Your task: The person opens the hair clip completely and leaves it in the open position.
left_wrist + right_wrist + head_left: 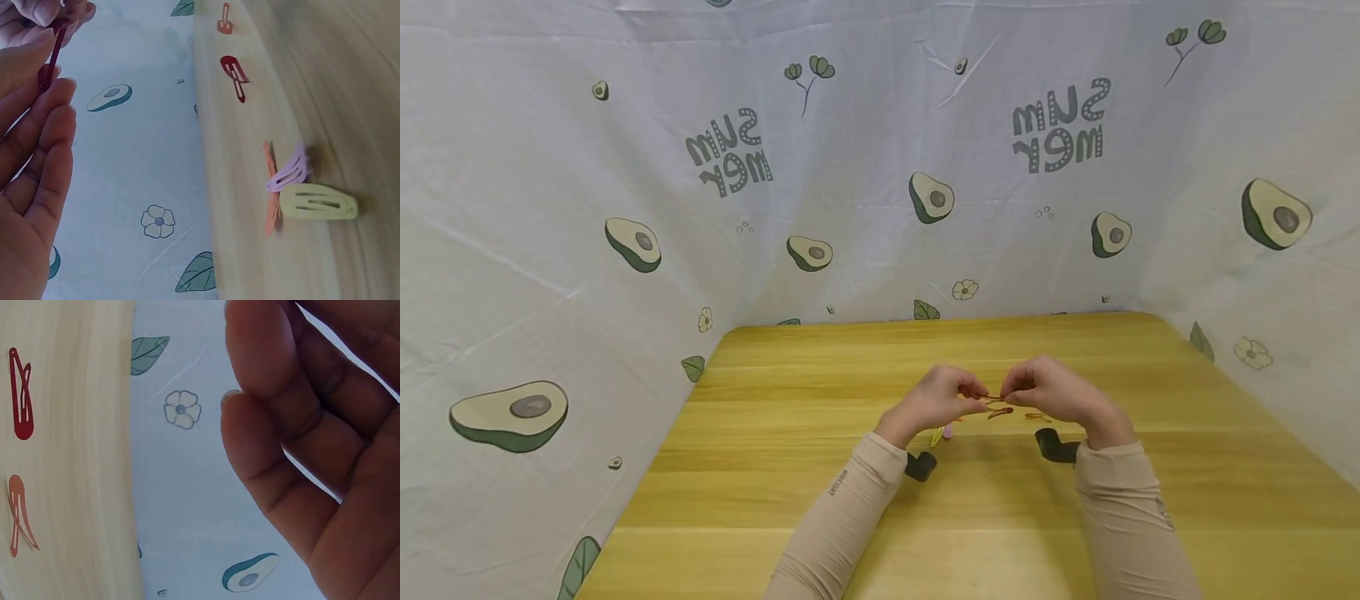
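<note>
A dark red snap hair clip [56, 53] is held up in the air between both hands. My left hand [938, 398] pinches one end of it between thumb and fingers. At the other end, the fingertips of my right hand [1060, 394] grip it; in the right wrist view the clip is out of sight. Below on the table lie another red hair clip [22, 394], sprung open, and an orange hair clip [17, 512]. Nearer the left hand, a lilac hair clip [291, 170] and a yellow hair clip [319, 202] lie against a further orange clip [270, 215].
The wooden table [760, 475] meets a pale cloth backdrop [865, 167] printed with avocados, which rises behind it and along both sides. Dark camera mounts show beneath each wrist, the right one [1056, 446] just above the table.
</note>
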Available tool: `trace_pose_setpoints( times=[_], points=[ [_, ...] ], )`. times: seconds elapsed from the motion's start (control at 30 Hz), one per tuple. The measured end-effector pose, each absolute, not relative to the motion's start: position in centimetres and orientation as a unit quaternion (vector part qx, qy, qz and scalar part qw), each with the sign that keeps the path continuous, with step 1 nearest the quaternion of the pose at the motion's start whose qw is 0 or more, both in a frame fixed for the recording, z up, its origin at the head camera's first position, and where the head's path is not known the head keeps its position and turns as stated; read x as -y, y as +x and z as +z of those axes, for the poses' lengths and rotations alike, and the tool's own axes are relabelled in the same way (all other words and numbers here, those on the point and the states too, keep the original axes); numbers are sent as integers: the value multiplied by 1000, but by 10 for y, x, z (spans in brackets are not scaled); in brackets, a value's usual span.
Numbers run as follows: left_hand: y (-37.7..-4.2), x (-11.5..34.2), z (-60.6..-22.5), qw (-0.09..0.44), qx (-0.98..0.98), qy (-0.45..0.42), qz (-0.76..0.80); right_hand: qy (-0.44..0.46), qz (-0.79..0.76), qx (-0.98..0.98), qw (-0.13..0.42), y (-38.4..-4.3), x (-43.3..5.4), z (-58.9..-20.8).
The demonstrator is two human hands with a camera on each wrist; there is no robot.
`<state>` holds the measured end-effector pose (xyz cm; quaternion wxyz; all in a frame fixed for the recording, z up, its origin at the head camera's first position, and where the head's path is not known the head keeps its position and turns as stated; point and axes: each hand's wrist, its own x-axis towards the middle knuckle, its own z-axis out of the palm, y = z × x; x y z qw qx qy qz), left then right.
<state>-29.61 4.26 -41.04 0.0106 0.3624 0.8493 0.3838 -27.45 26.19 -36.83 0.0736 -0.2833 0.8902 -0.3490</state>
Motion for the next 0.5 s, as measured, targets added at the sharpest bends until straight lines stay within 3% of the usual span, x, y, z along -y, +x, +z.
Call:
trace_pose_setpoints(
  times=[0.5],
  points=[
    [-293,-52,-417,-5,-864,353,361,-267,-344,-896,83,-278,-267,-376]
  ],
)
